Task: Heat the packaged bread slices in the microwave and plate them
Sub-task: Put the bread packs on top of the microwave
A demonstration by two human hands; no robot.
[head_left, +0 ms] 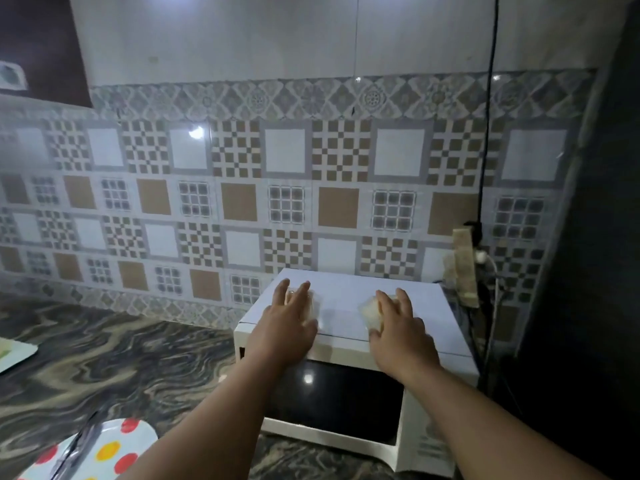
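Spotted plate (pixel 114 448) lies nearest, at the lower-left frame edge on the marbled desk (pixel 114 358), w/ a dark utensil across it; type can't be told. Second plate (pixel 15 353) pokes in at the far left edge.

Both forearms reach fwd to the microwave (pixel 346 393), door shut. Left hand (pixel 287 327) lies flat on one bread pack (pixel 313 304) on the microwave top, fingers (pixel 300 293) spread apart, not clamped. Right hand (pixel 398 327) covers the other pack (pixel 370 311), fingers likewise splayed.

Step judged: pick-up of packs, pre-heating; nothing plated yet.

Next move calls for closing fingers round each pack, lifting clear, then freeing a hand for the door.

Edges: both packs sit near the top's front edge. Wall socket (pixel 465 268) and cables crowd the right side; dark panel beyond. Open room is left, over the desk.
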